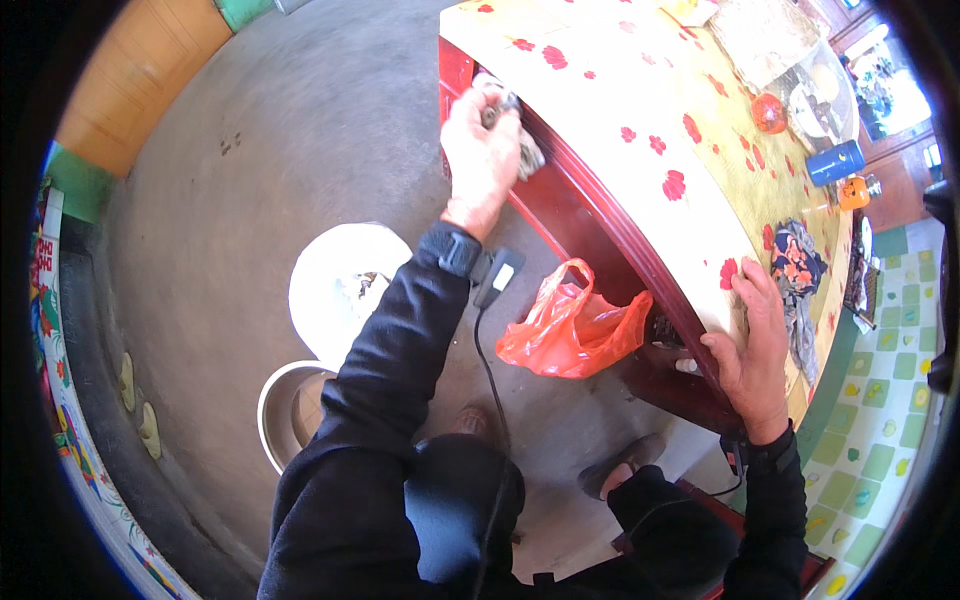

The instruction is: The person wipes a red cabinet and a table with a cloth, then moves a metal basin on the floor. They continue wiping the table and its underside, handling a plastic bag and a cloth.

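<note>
My left hand [482, 154] is shut on a crumpled, stained cloth [531, 156], held at the edge of a red wooden table [577, 176] near its far left corner. The table bears a flowered cover [637, 97]. My right hand [756, 345] rests on the cover by the near edge, fingers apart, beside a crumpled patterned cloth [796, 262]. Below the table edge, a red plastic bag [574, 330] hangs or stands; which one cannot be told.
On the floor at left are a white basin [330, 277] and a metal basin [271, 412]. The tabletop bears a red round object [769, 113], a blue cylinder [835, 163] and an orange jar [853, 193]. A black cable [487, 367] hangs from my left wrist.
</note>
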The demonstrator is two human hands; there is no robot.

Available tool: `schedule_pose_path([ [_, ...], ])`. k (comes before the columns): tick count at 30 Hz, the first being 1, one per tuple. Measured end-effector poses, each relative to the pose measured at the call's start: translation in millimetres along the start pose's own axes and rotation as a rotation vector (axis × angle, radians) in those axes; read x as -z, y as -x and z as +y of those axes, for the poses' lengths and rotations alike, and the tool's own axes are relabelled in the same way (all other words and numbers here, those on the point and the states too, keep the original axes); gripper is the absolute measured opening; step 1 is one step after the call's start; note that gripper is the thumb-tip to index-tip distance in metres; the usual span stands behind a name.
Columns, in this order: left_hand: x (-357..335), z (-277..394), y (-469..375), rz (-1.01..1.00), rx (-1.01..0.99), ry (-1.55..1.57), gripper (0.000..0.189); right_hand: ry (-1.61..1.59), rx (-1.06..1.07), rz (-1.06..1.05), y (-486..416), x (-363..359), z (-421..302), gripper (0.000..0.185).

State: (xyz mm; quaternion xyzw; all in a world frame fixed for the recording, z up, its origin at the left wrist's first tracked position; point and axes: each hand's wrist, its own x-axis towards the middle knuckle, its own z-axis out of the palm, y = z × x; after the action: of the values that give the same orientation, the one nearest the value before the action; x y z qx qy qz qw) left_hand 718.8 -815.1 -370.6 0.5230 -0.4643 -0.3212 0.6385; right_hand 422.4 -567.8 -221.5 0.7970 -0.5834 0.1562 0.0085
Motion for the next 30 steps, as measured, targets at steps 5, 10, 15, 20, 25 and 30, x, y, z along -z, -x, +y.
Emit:
schedule_pose_path([
  [5,-1,-11,-32,0.15,-0.064,-0.069,0.033,-0.017,-0.036,-0.007,2,-1,0,0.064],
  [10,1,-8,-23,0.078,-0.174,-0.287,0.033,-0.013,-0.038,0.024,4,-2,4,0.068],
  [15,3,-19,-40,0.116,-0.205,-0.285,0.03,-0.034,-0.012,0.041,4,0,6,0.067],
  [20,-14,-18,-27,0.157,-0.237,-0.365,0.029,-0.019,0.014,0.066,9,-3,14,0.066],
  [25,-22,1,-2,0.145,-0.175,-0.375,0.025,-0.011,0.043,0.122,16,-6,22,0.062],
  [30,-33,13,46,0.074,-0.149,-0.359,0.027,-0.286,-0.007,0.271,13,1,23,0.043],
])
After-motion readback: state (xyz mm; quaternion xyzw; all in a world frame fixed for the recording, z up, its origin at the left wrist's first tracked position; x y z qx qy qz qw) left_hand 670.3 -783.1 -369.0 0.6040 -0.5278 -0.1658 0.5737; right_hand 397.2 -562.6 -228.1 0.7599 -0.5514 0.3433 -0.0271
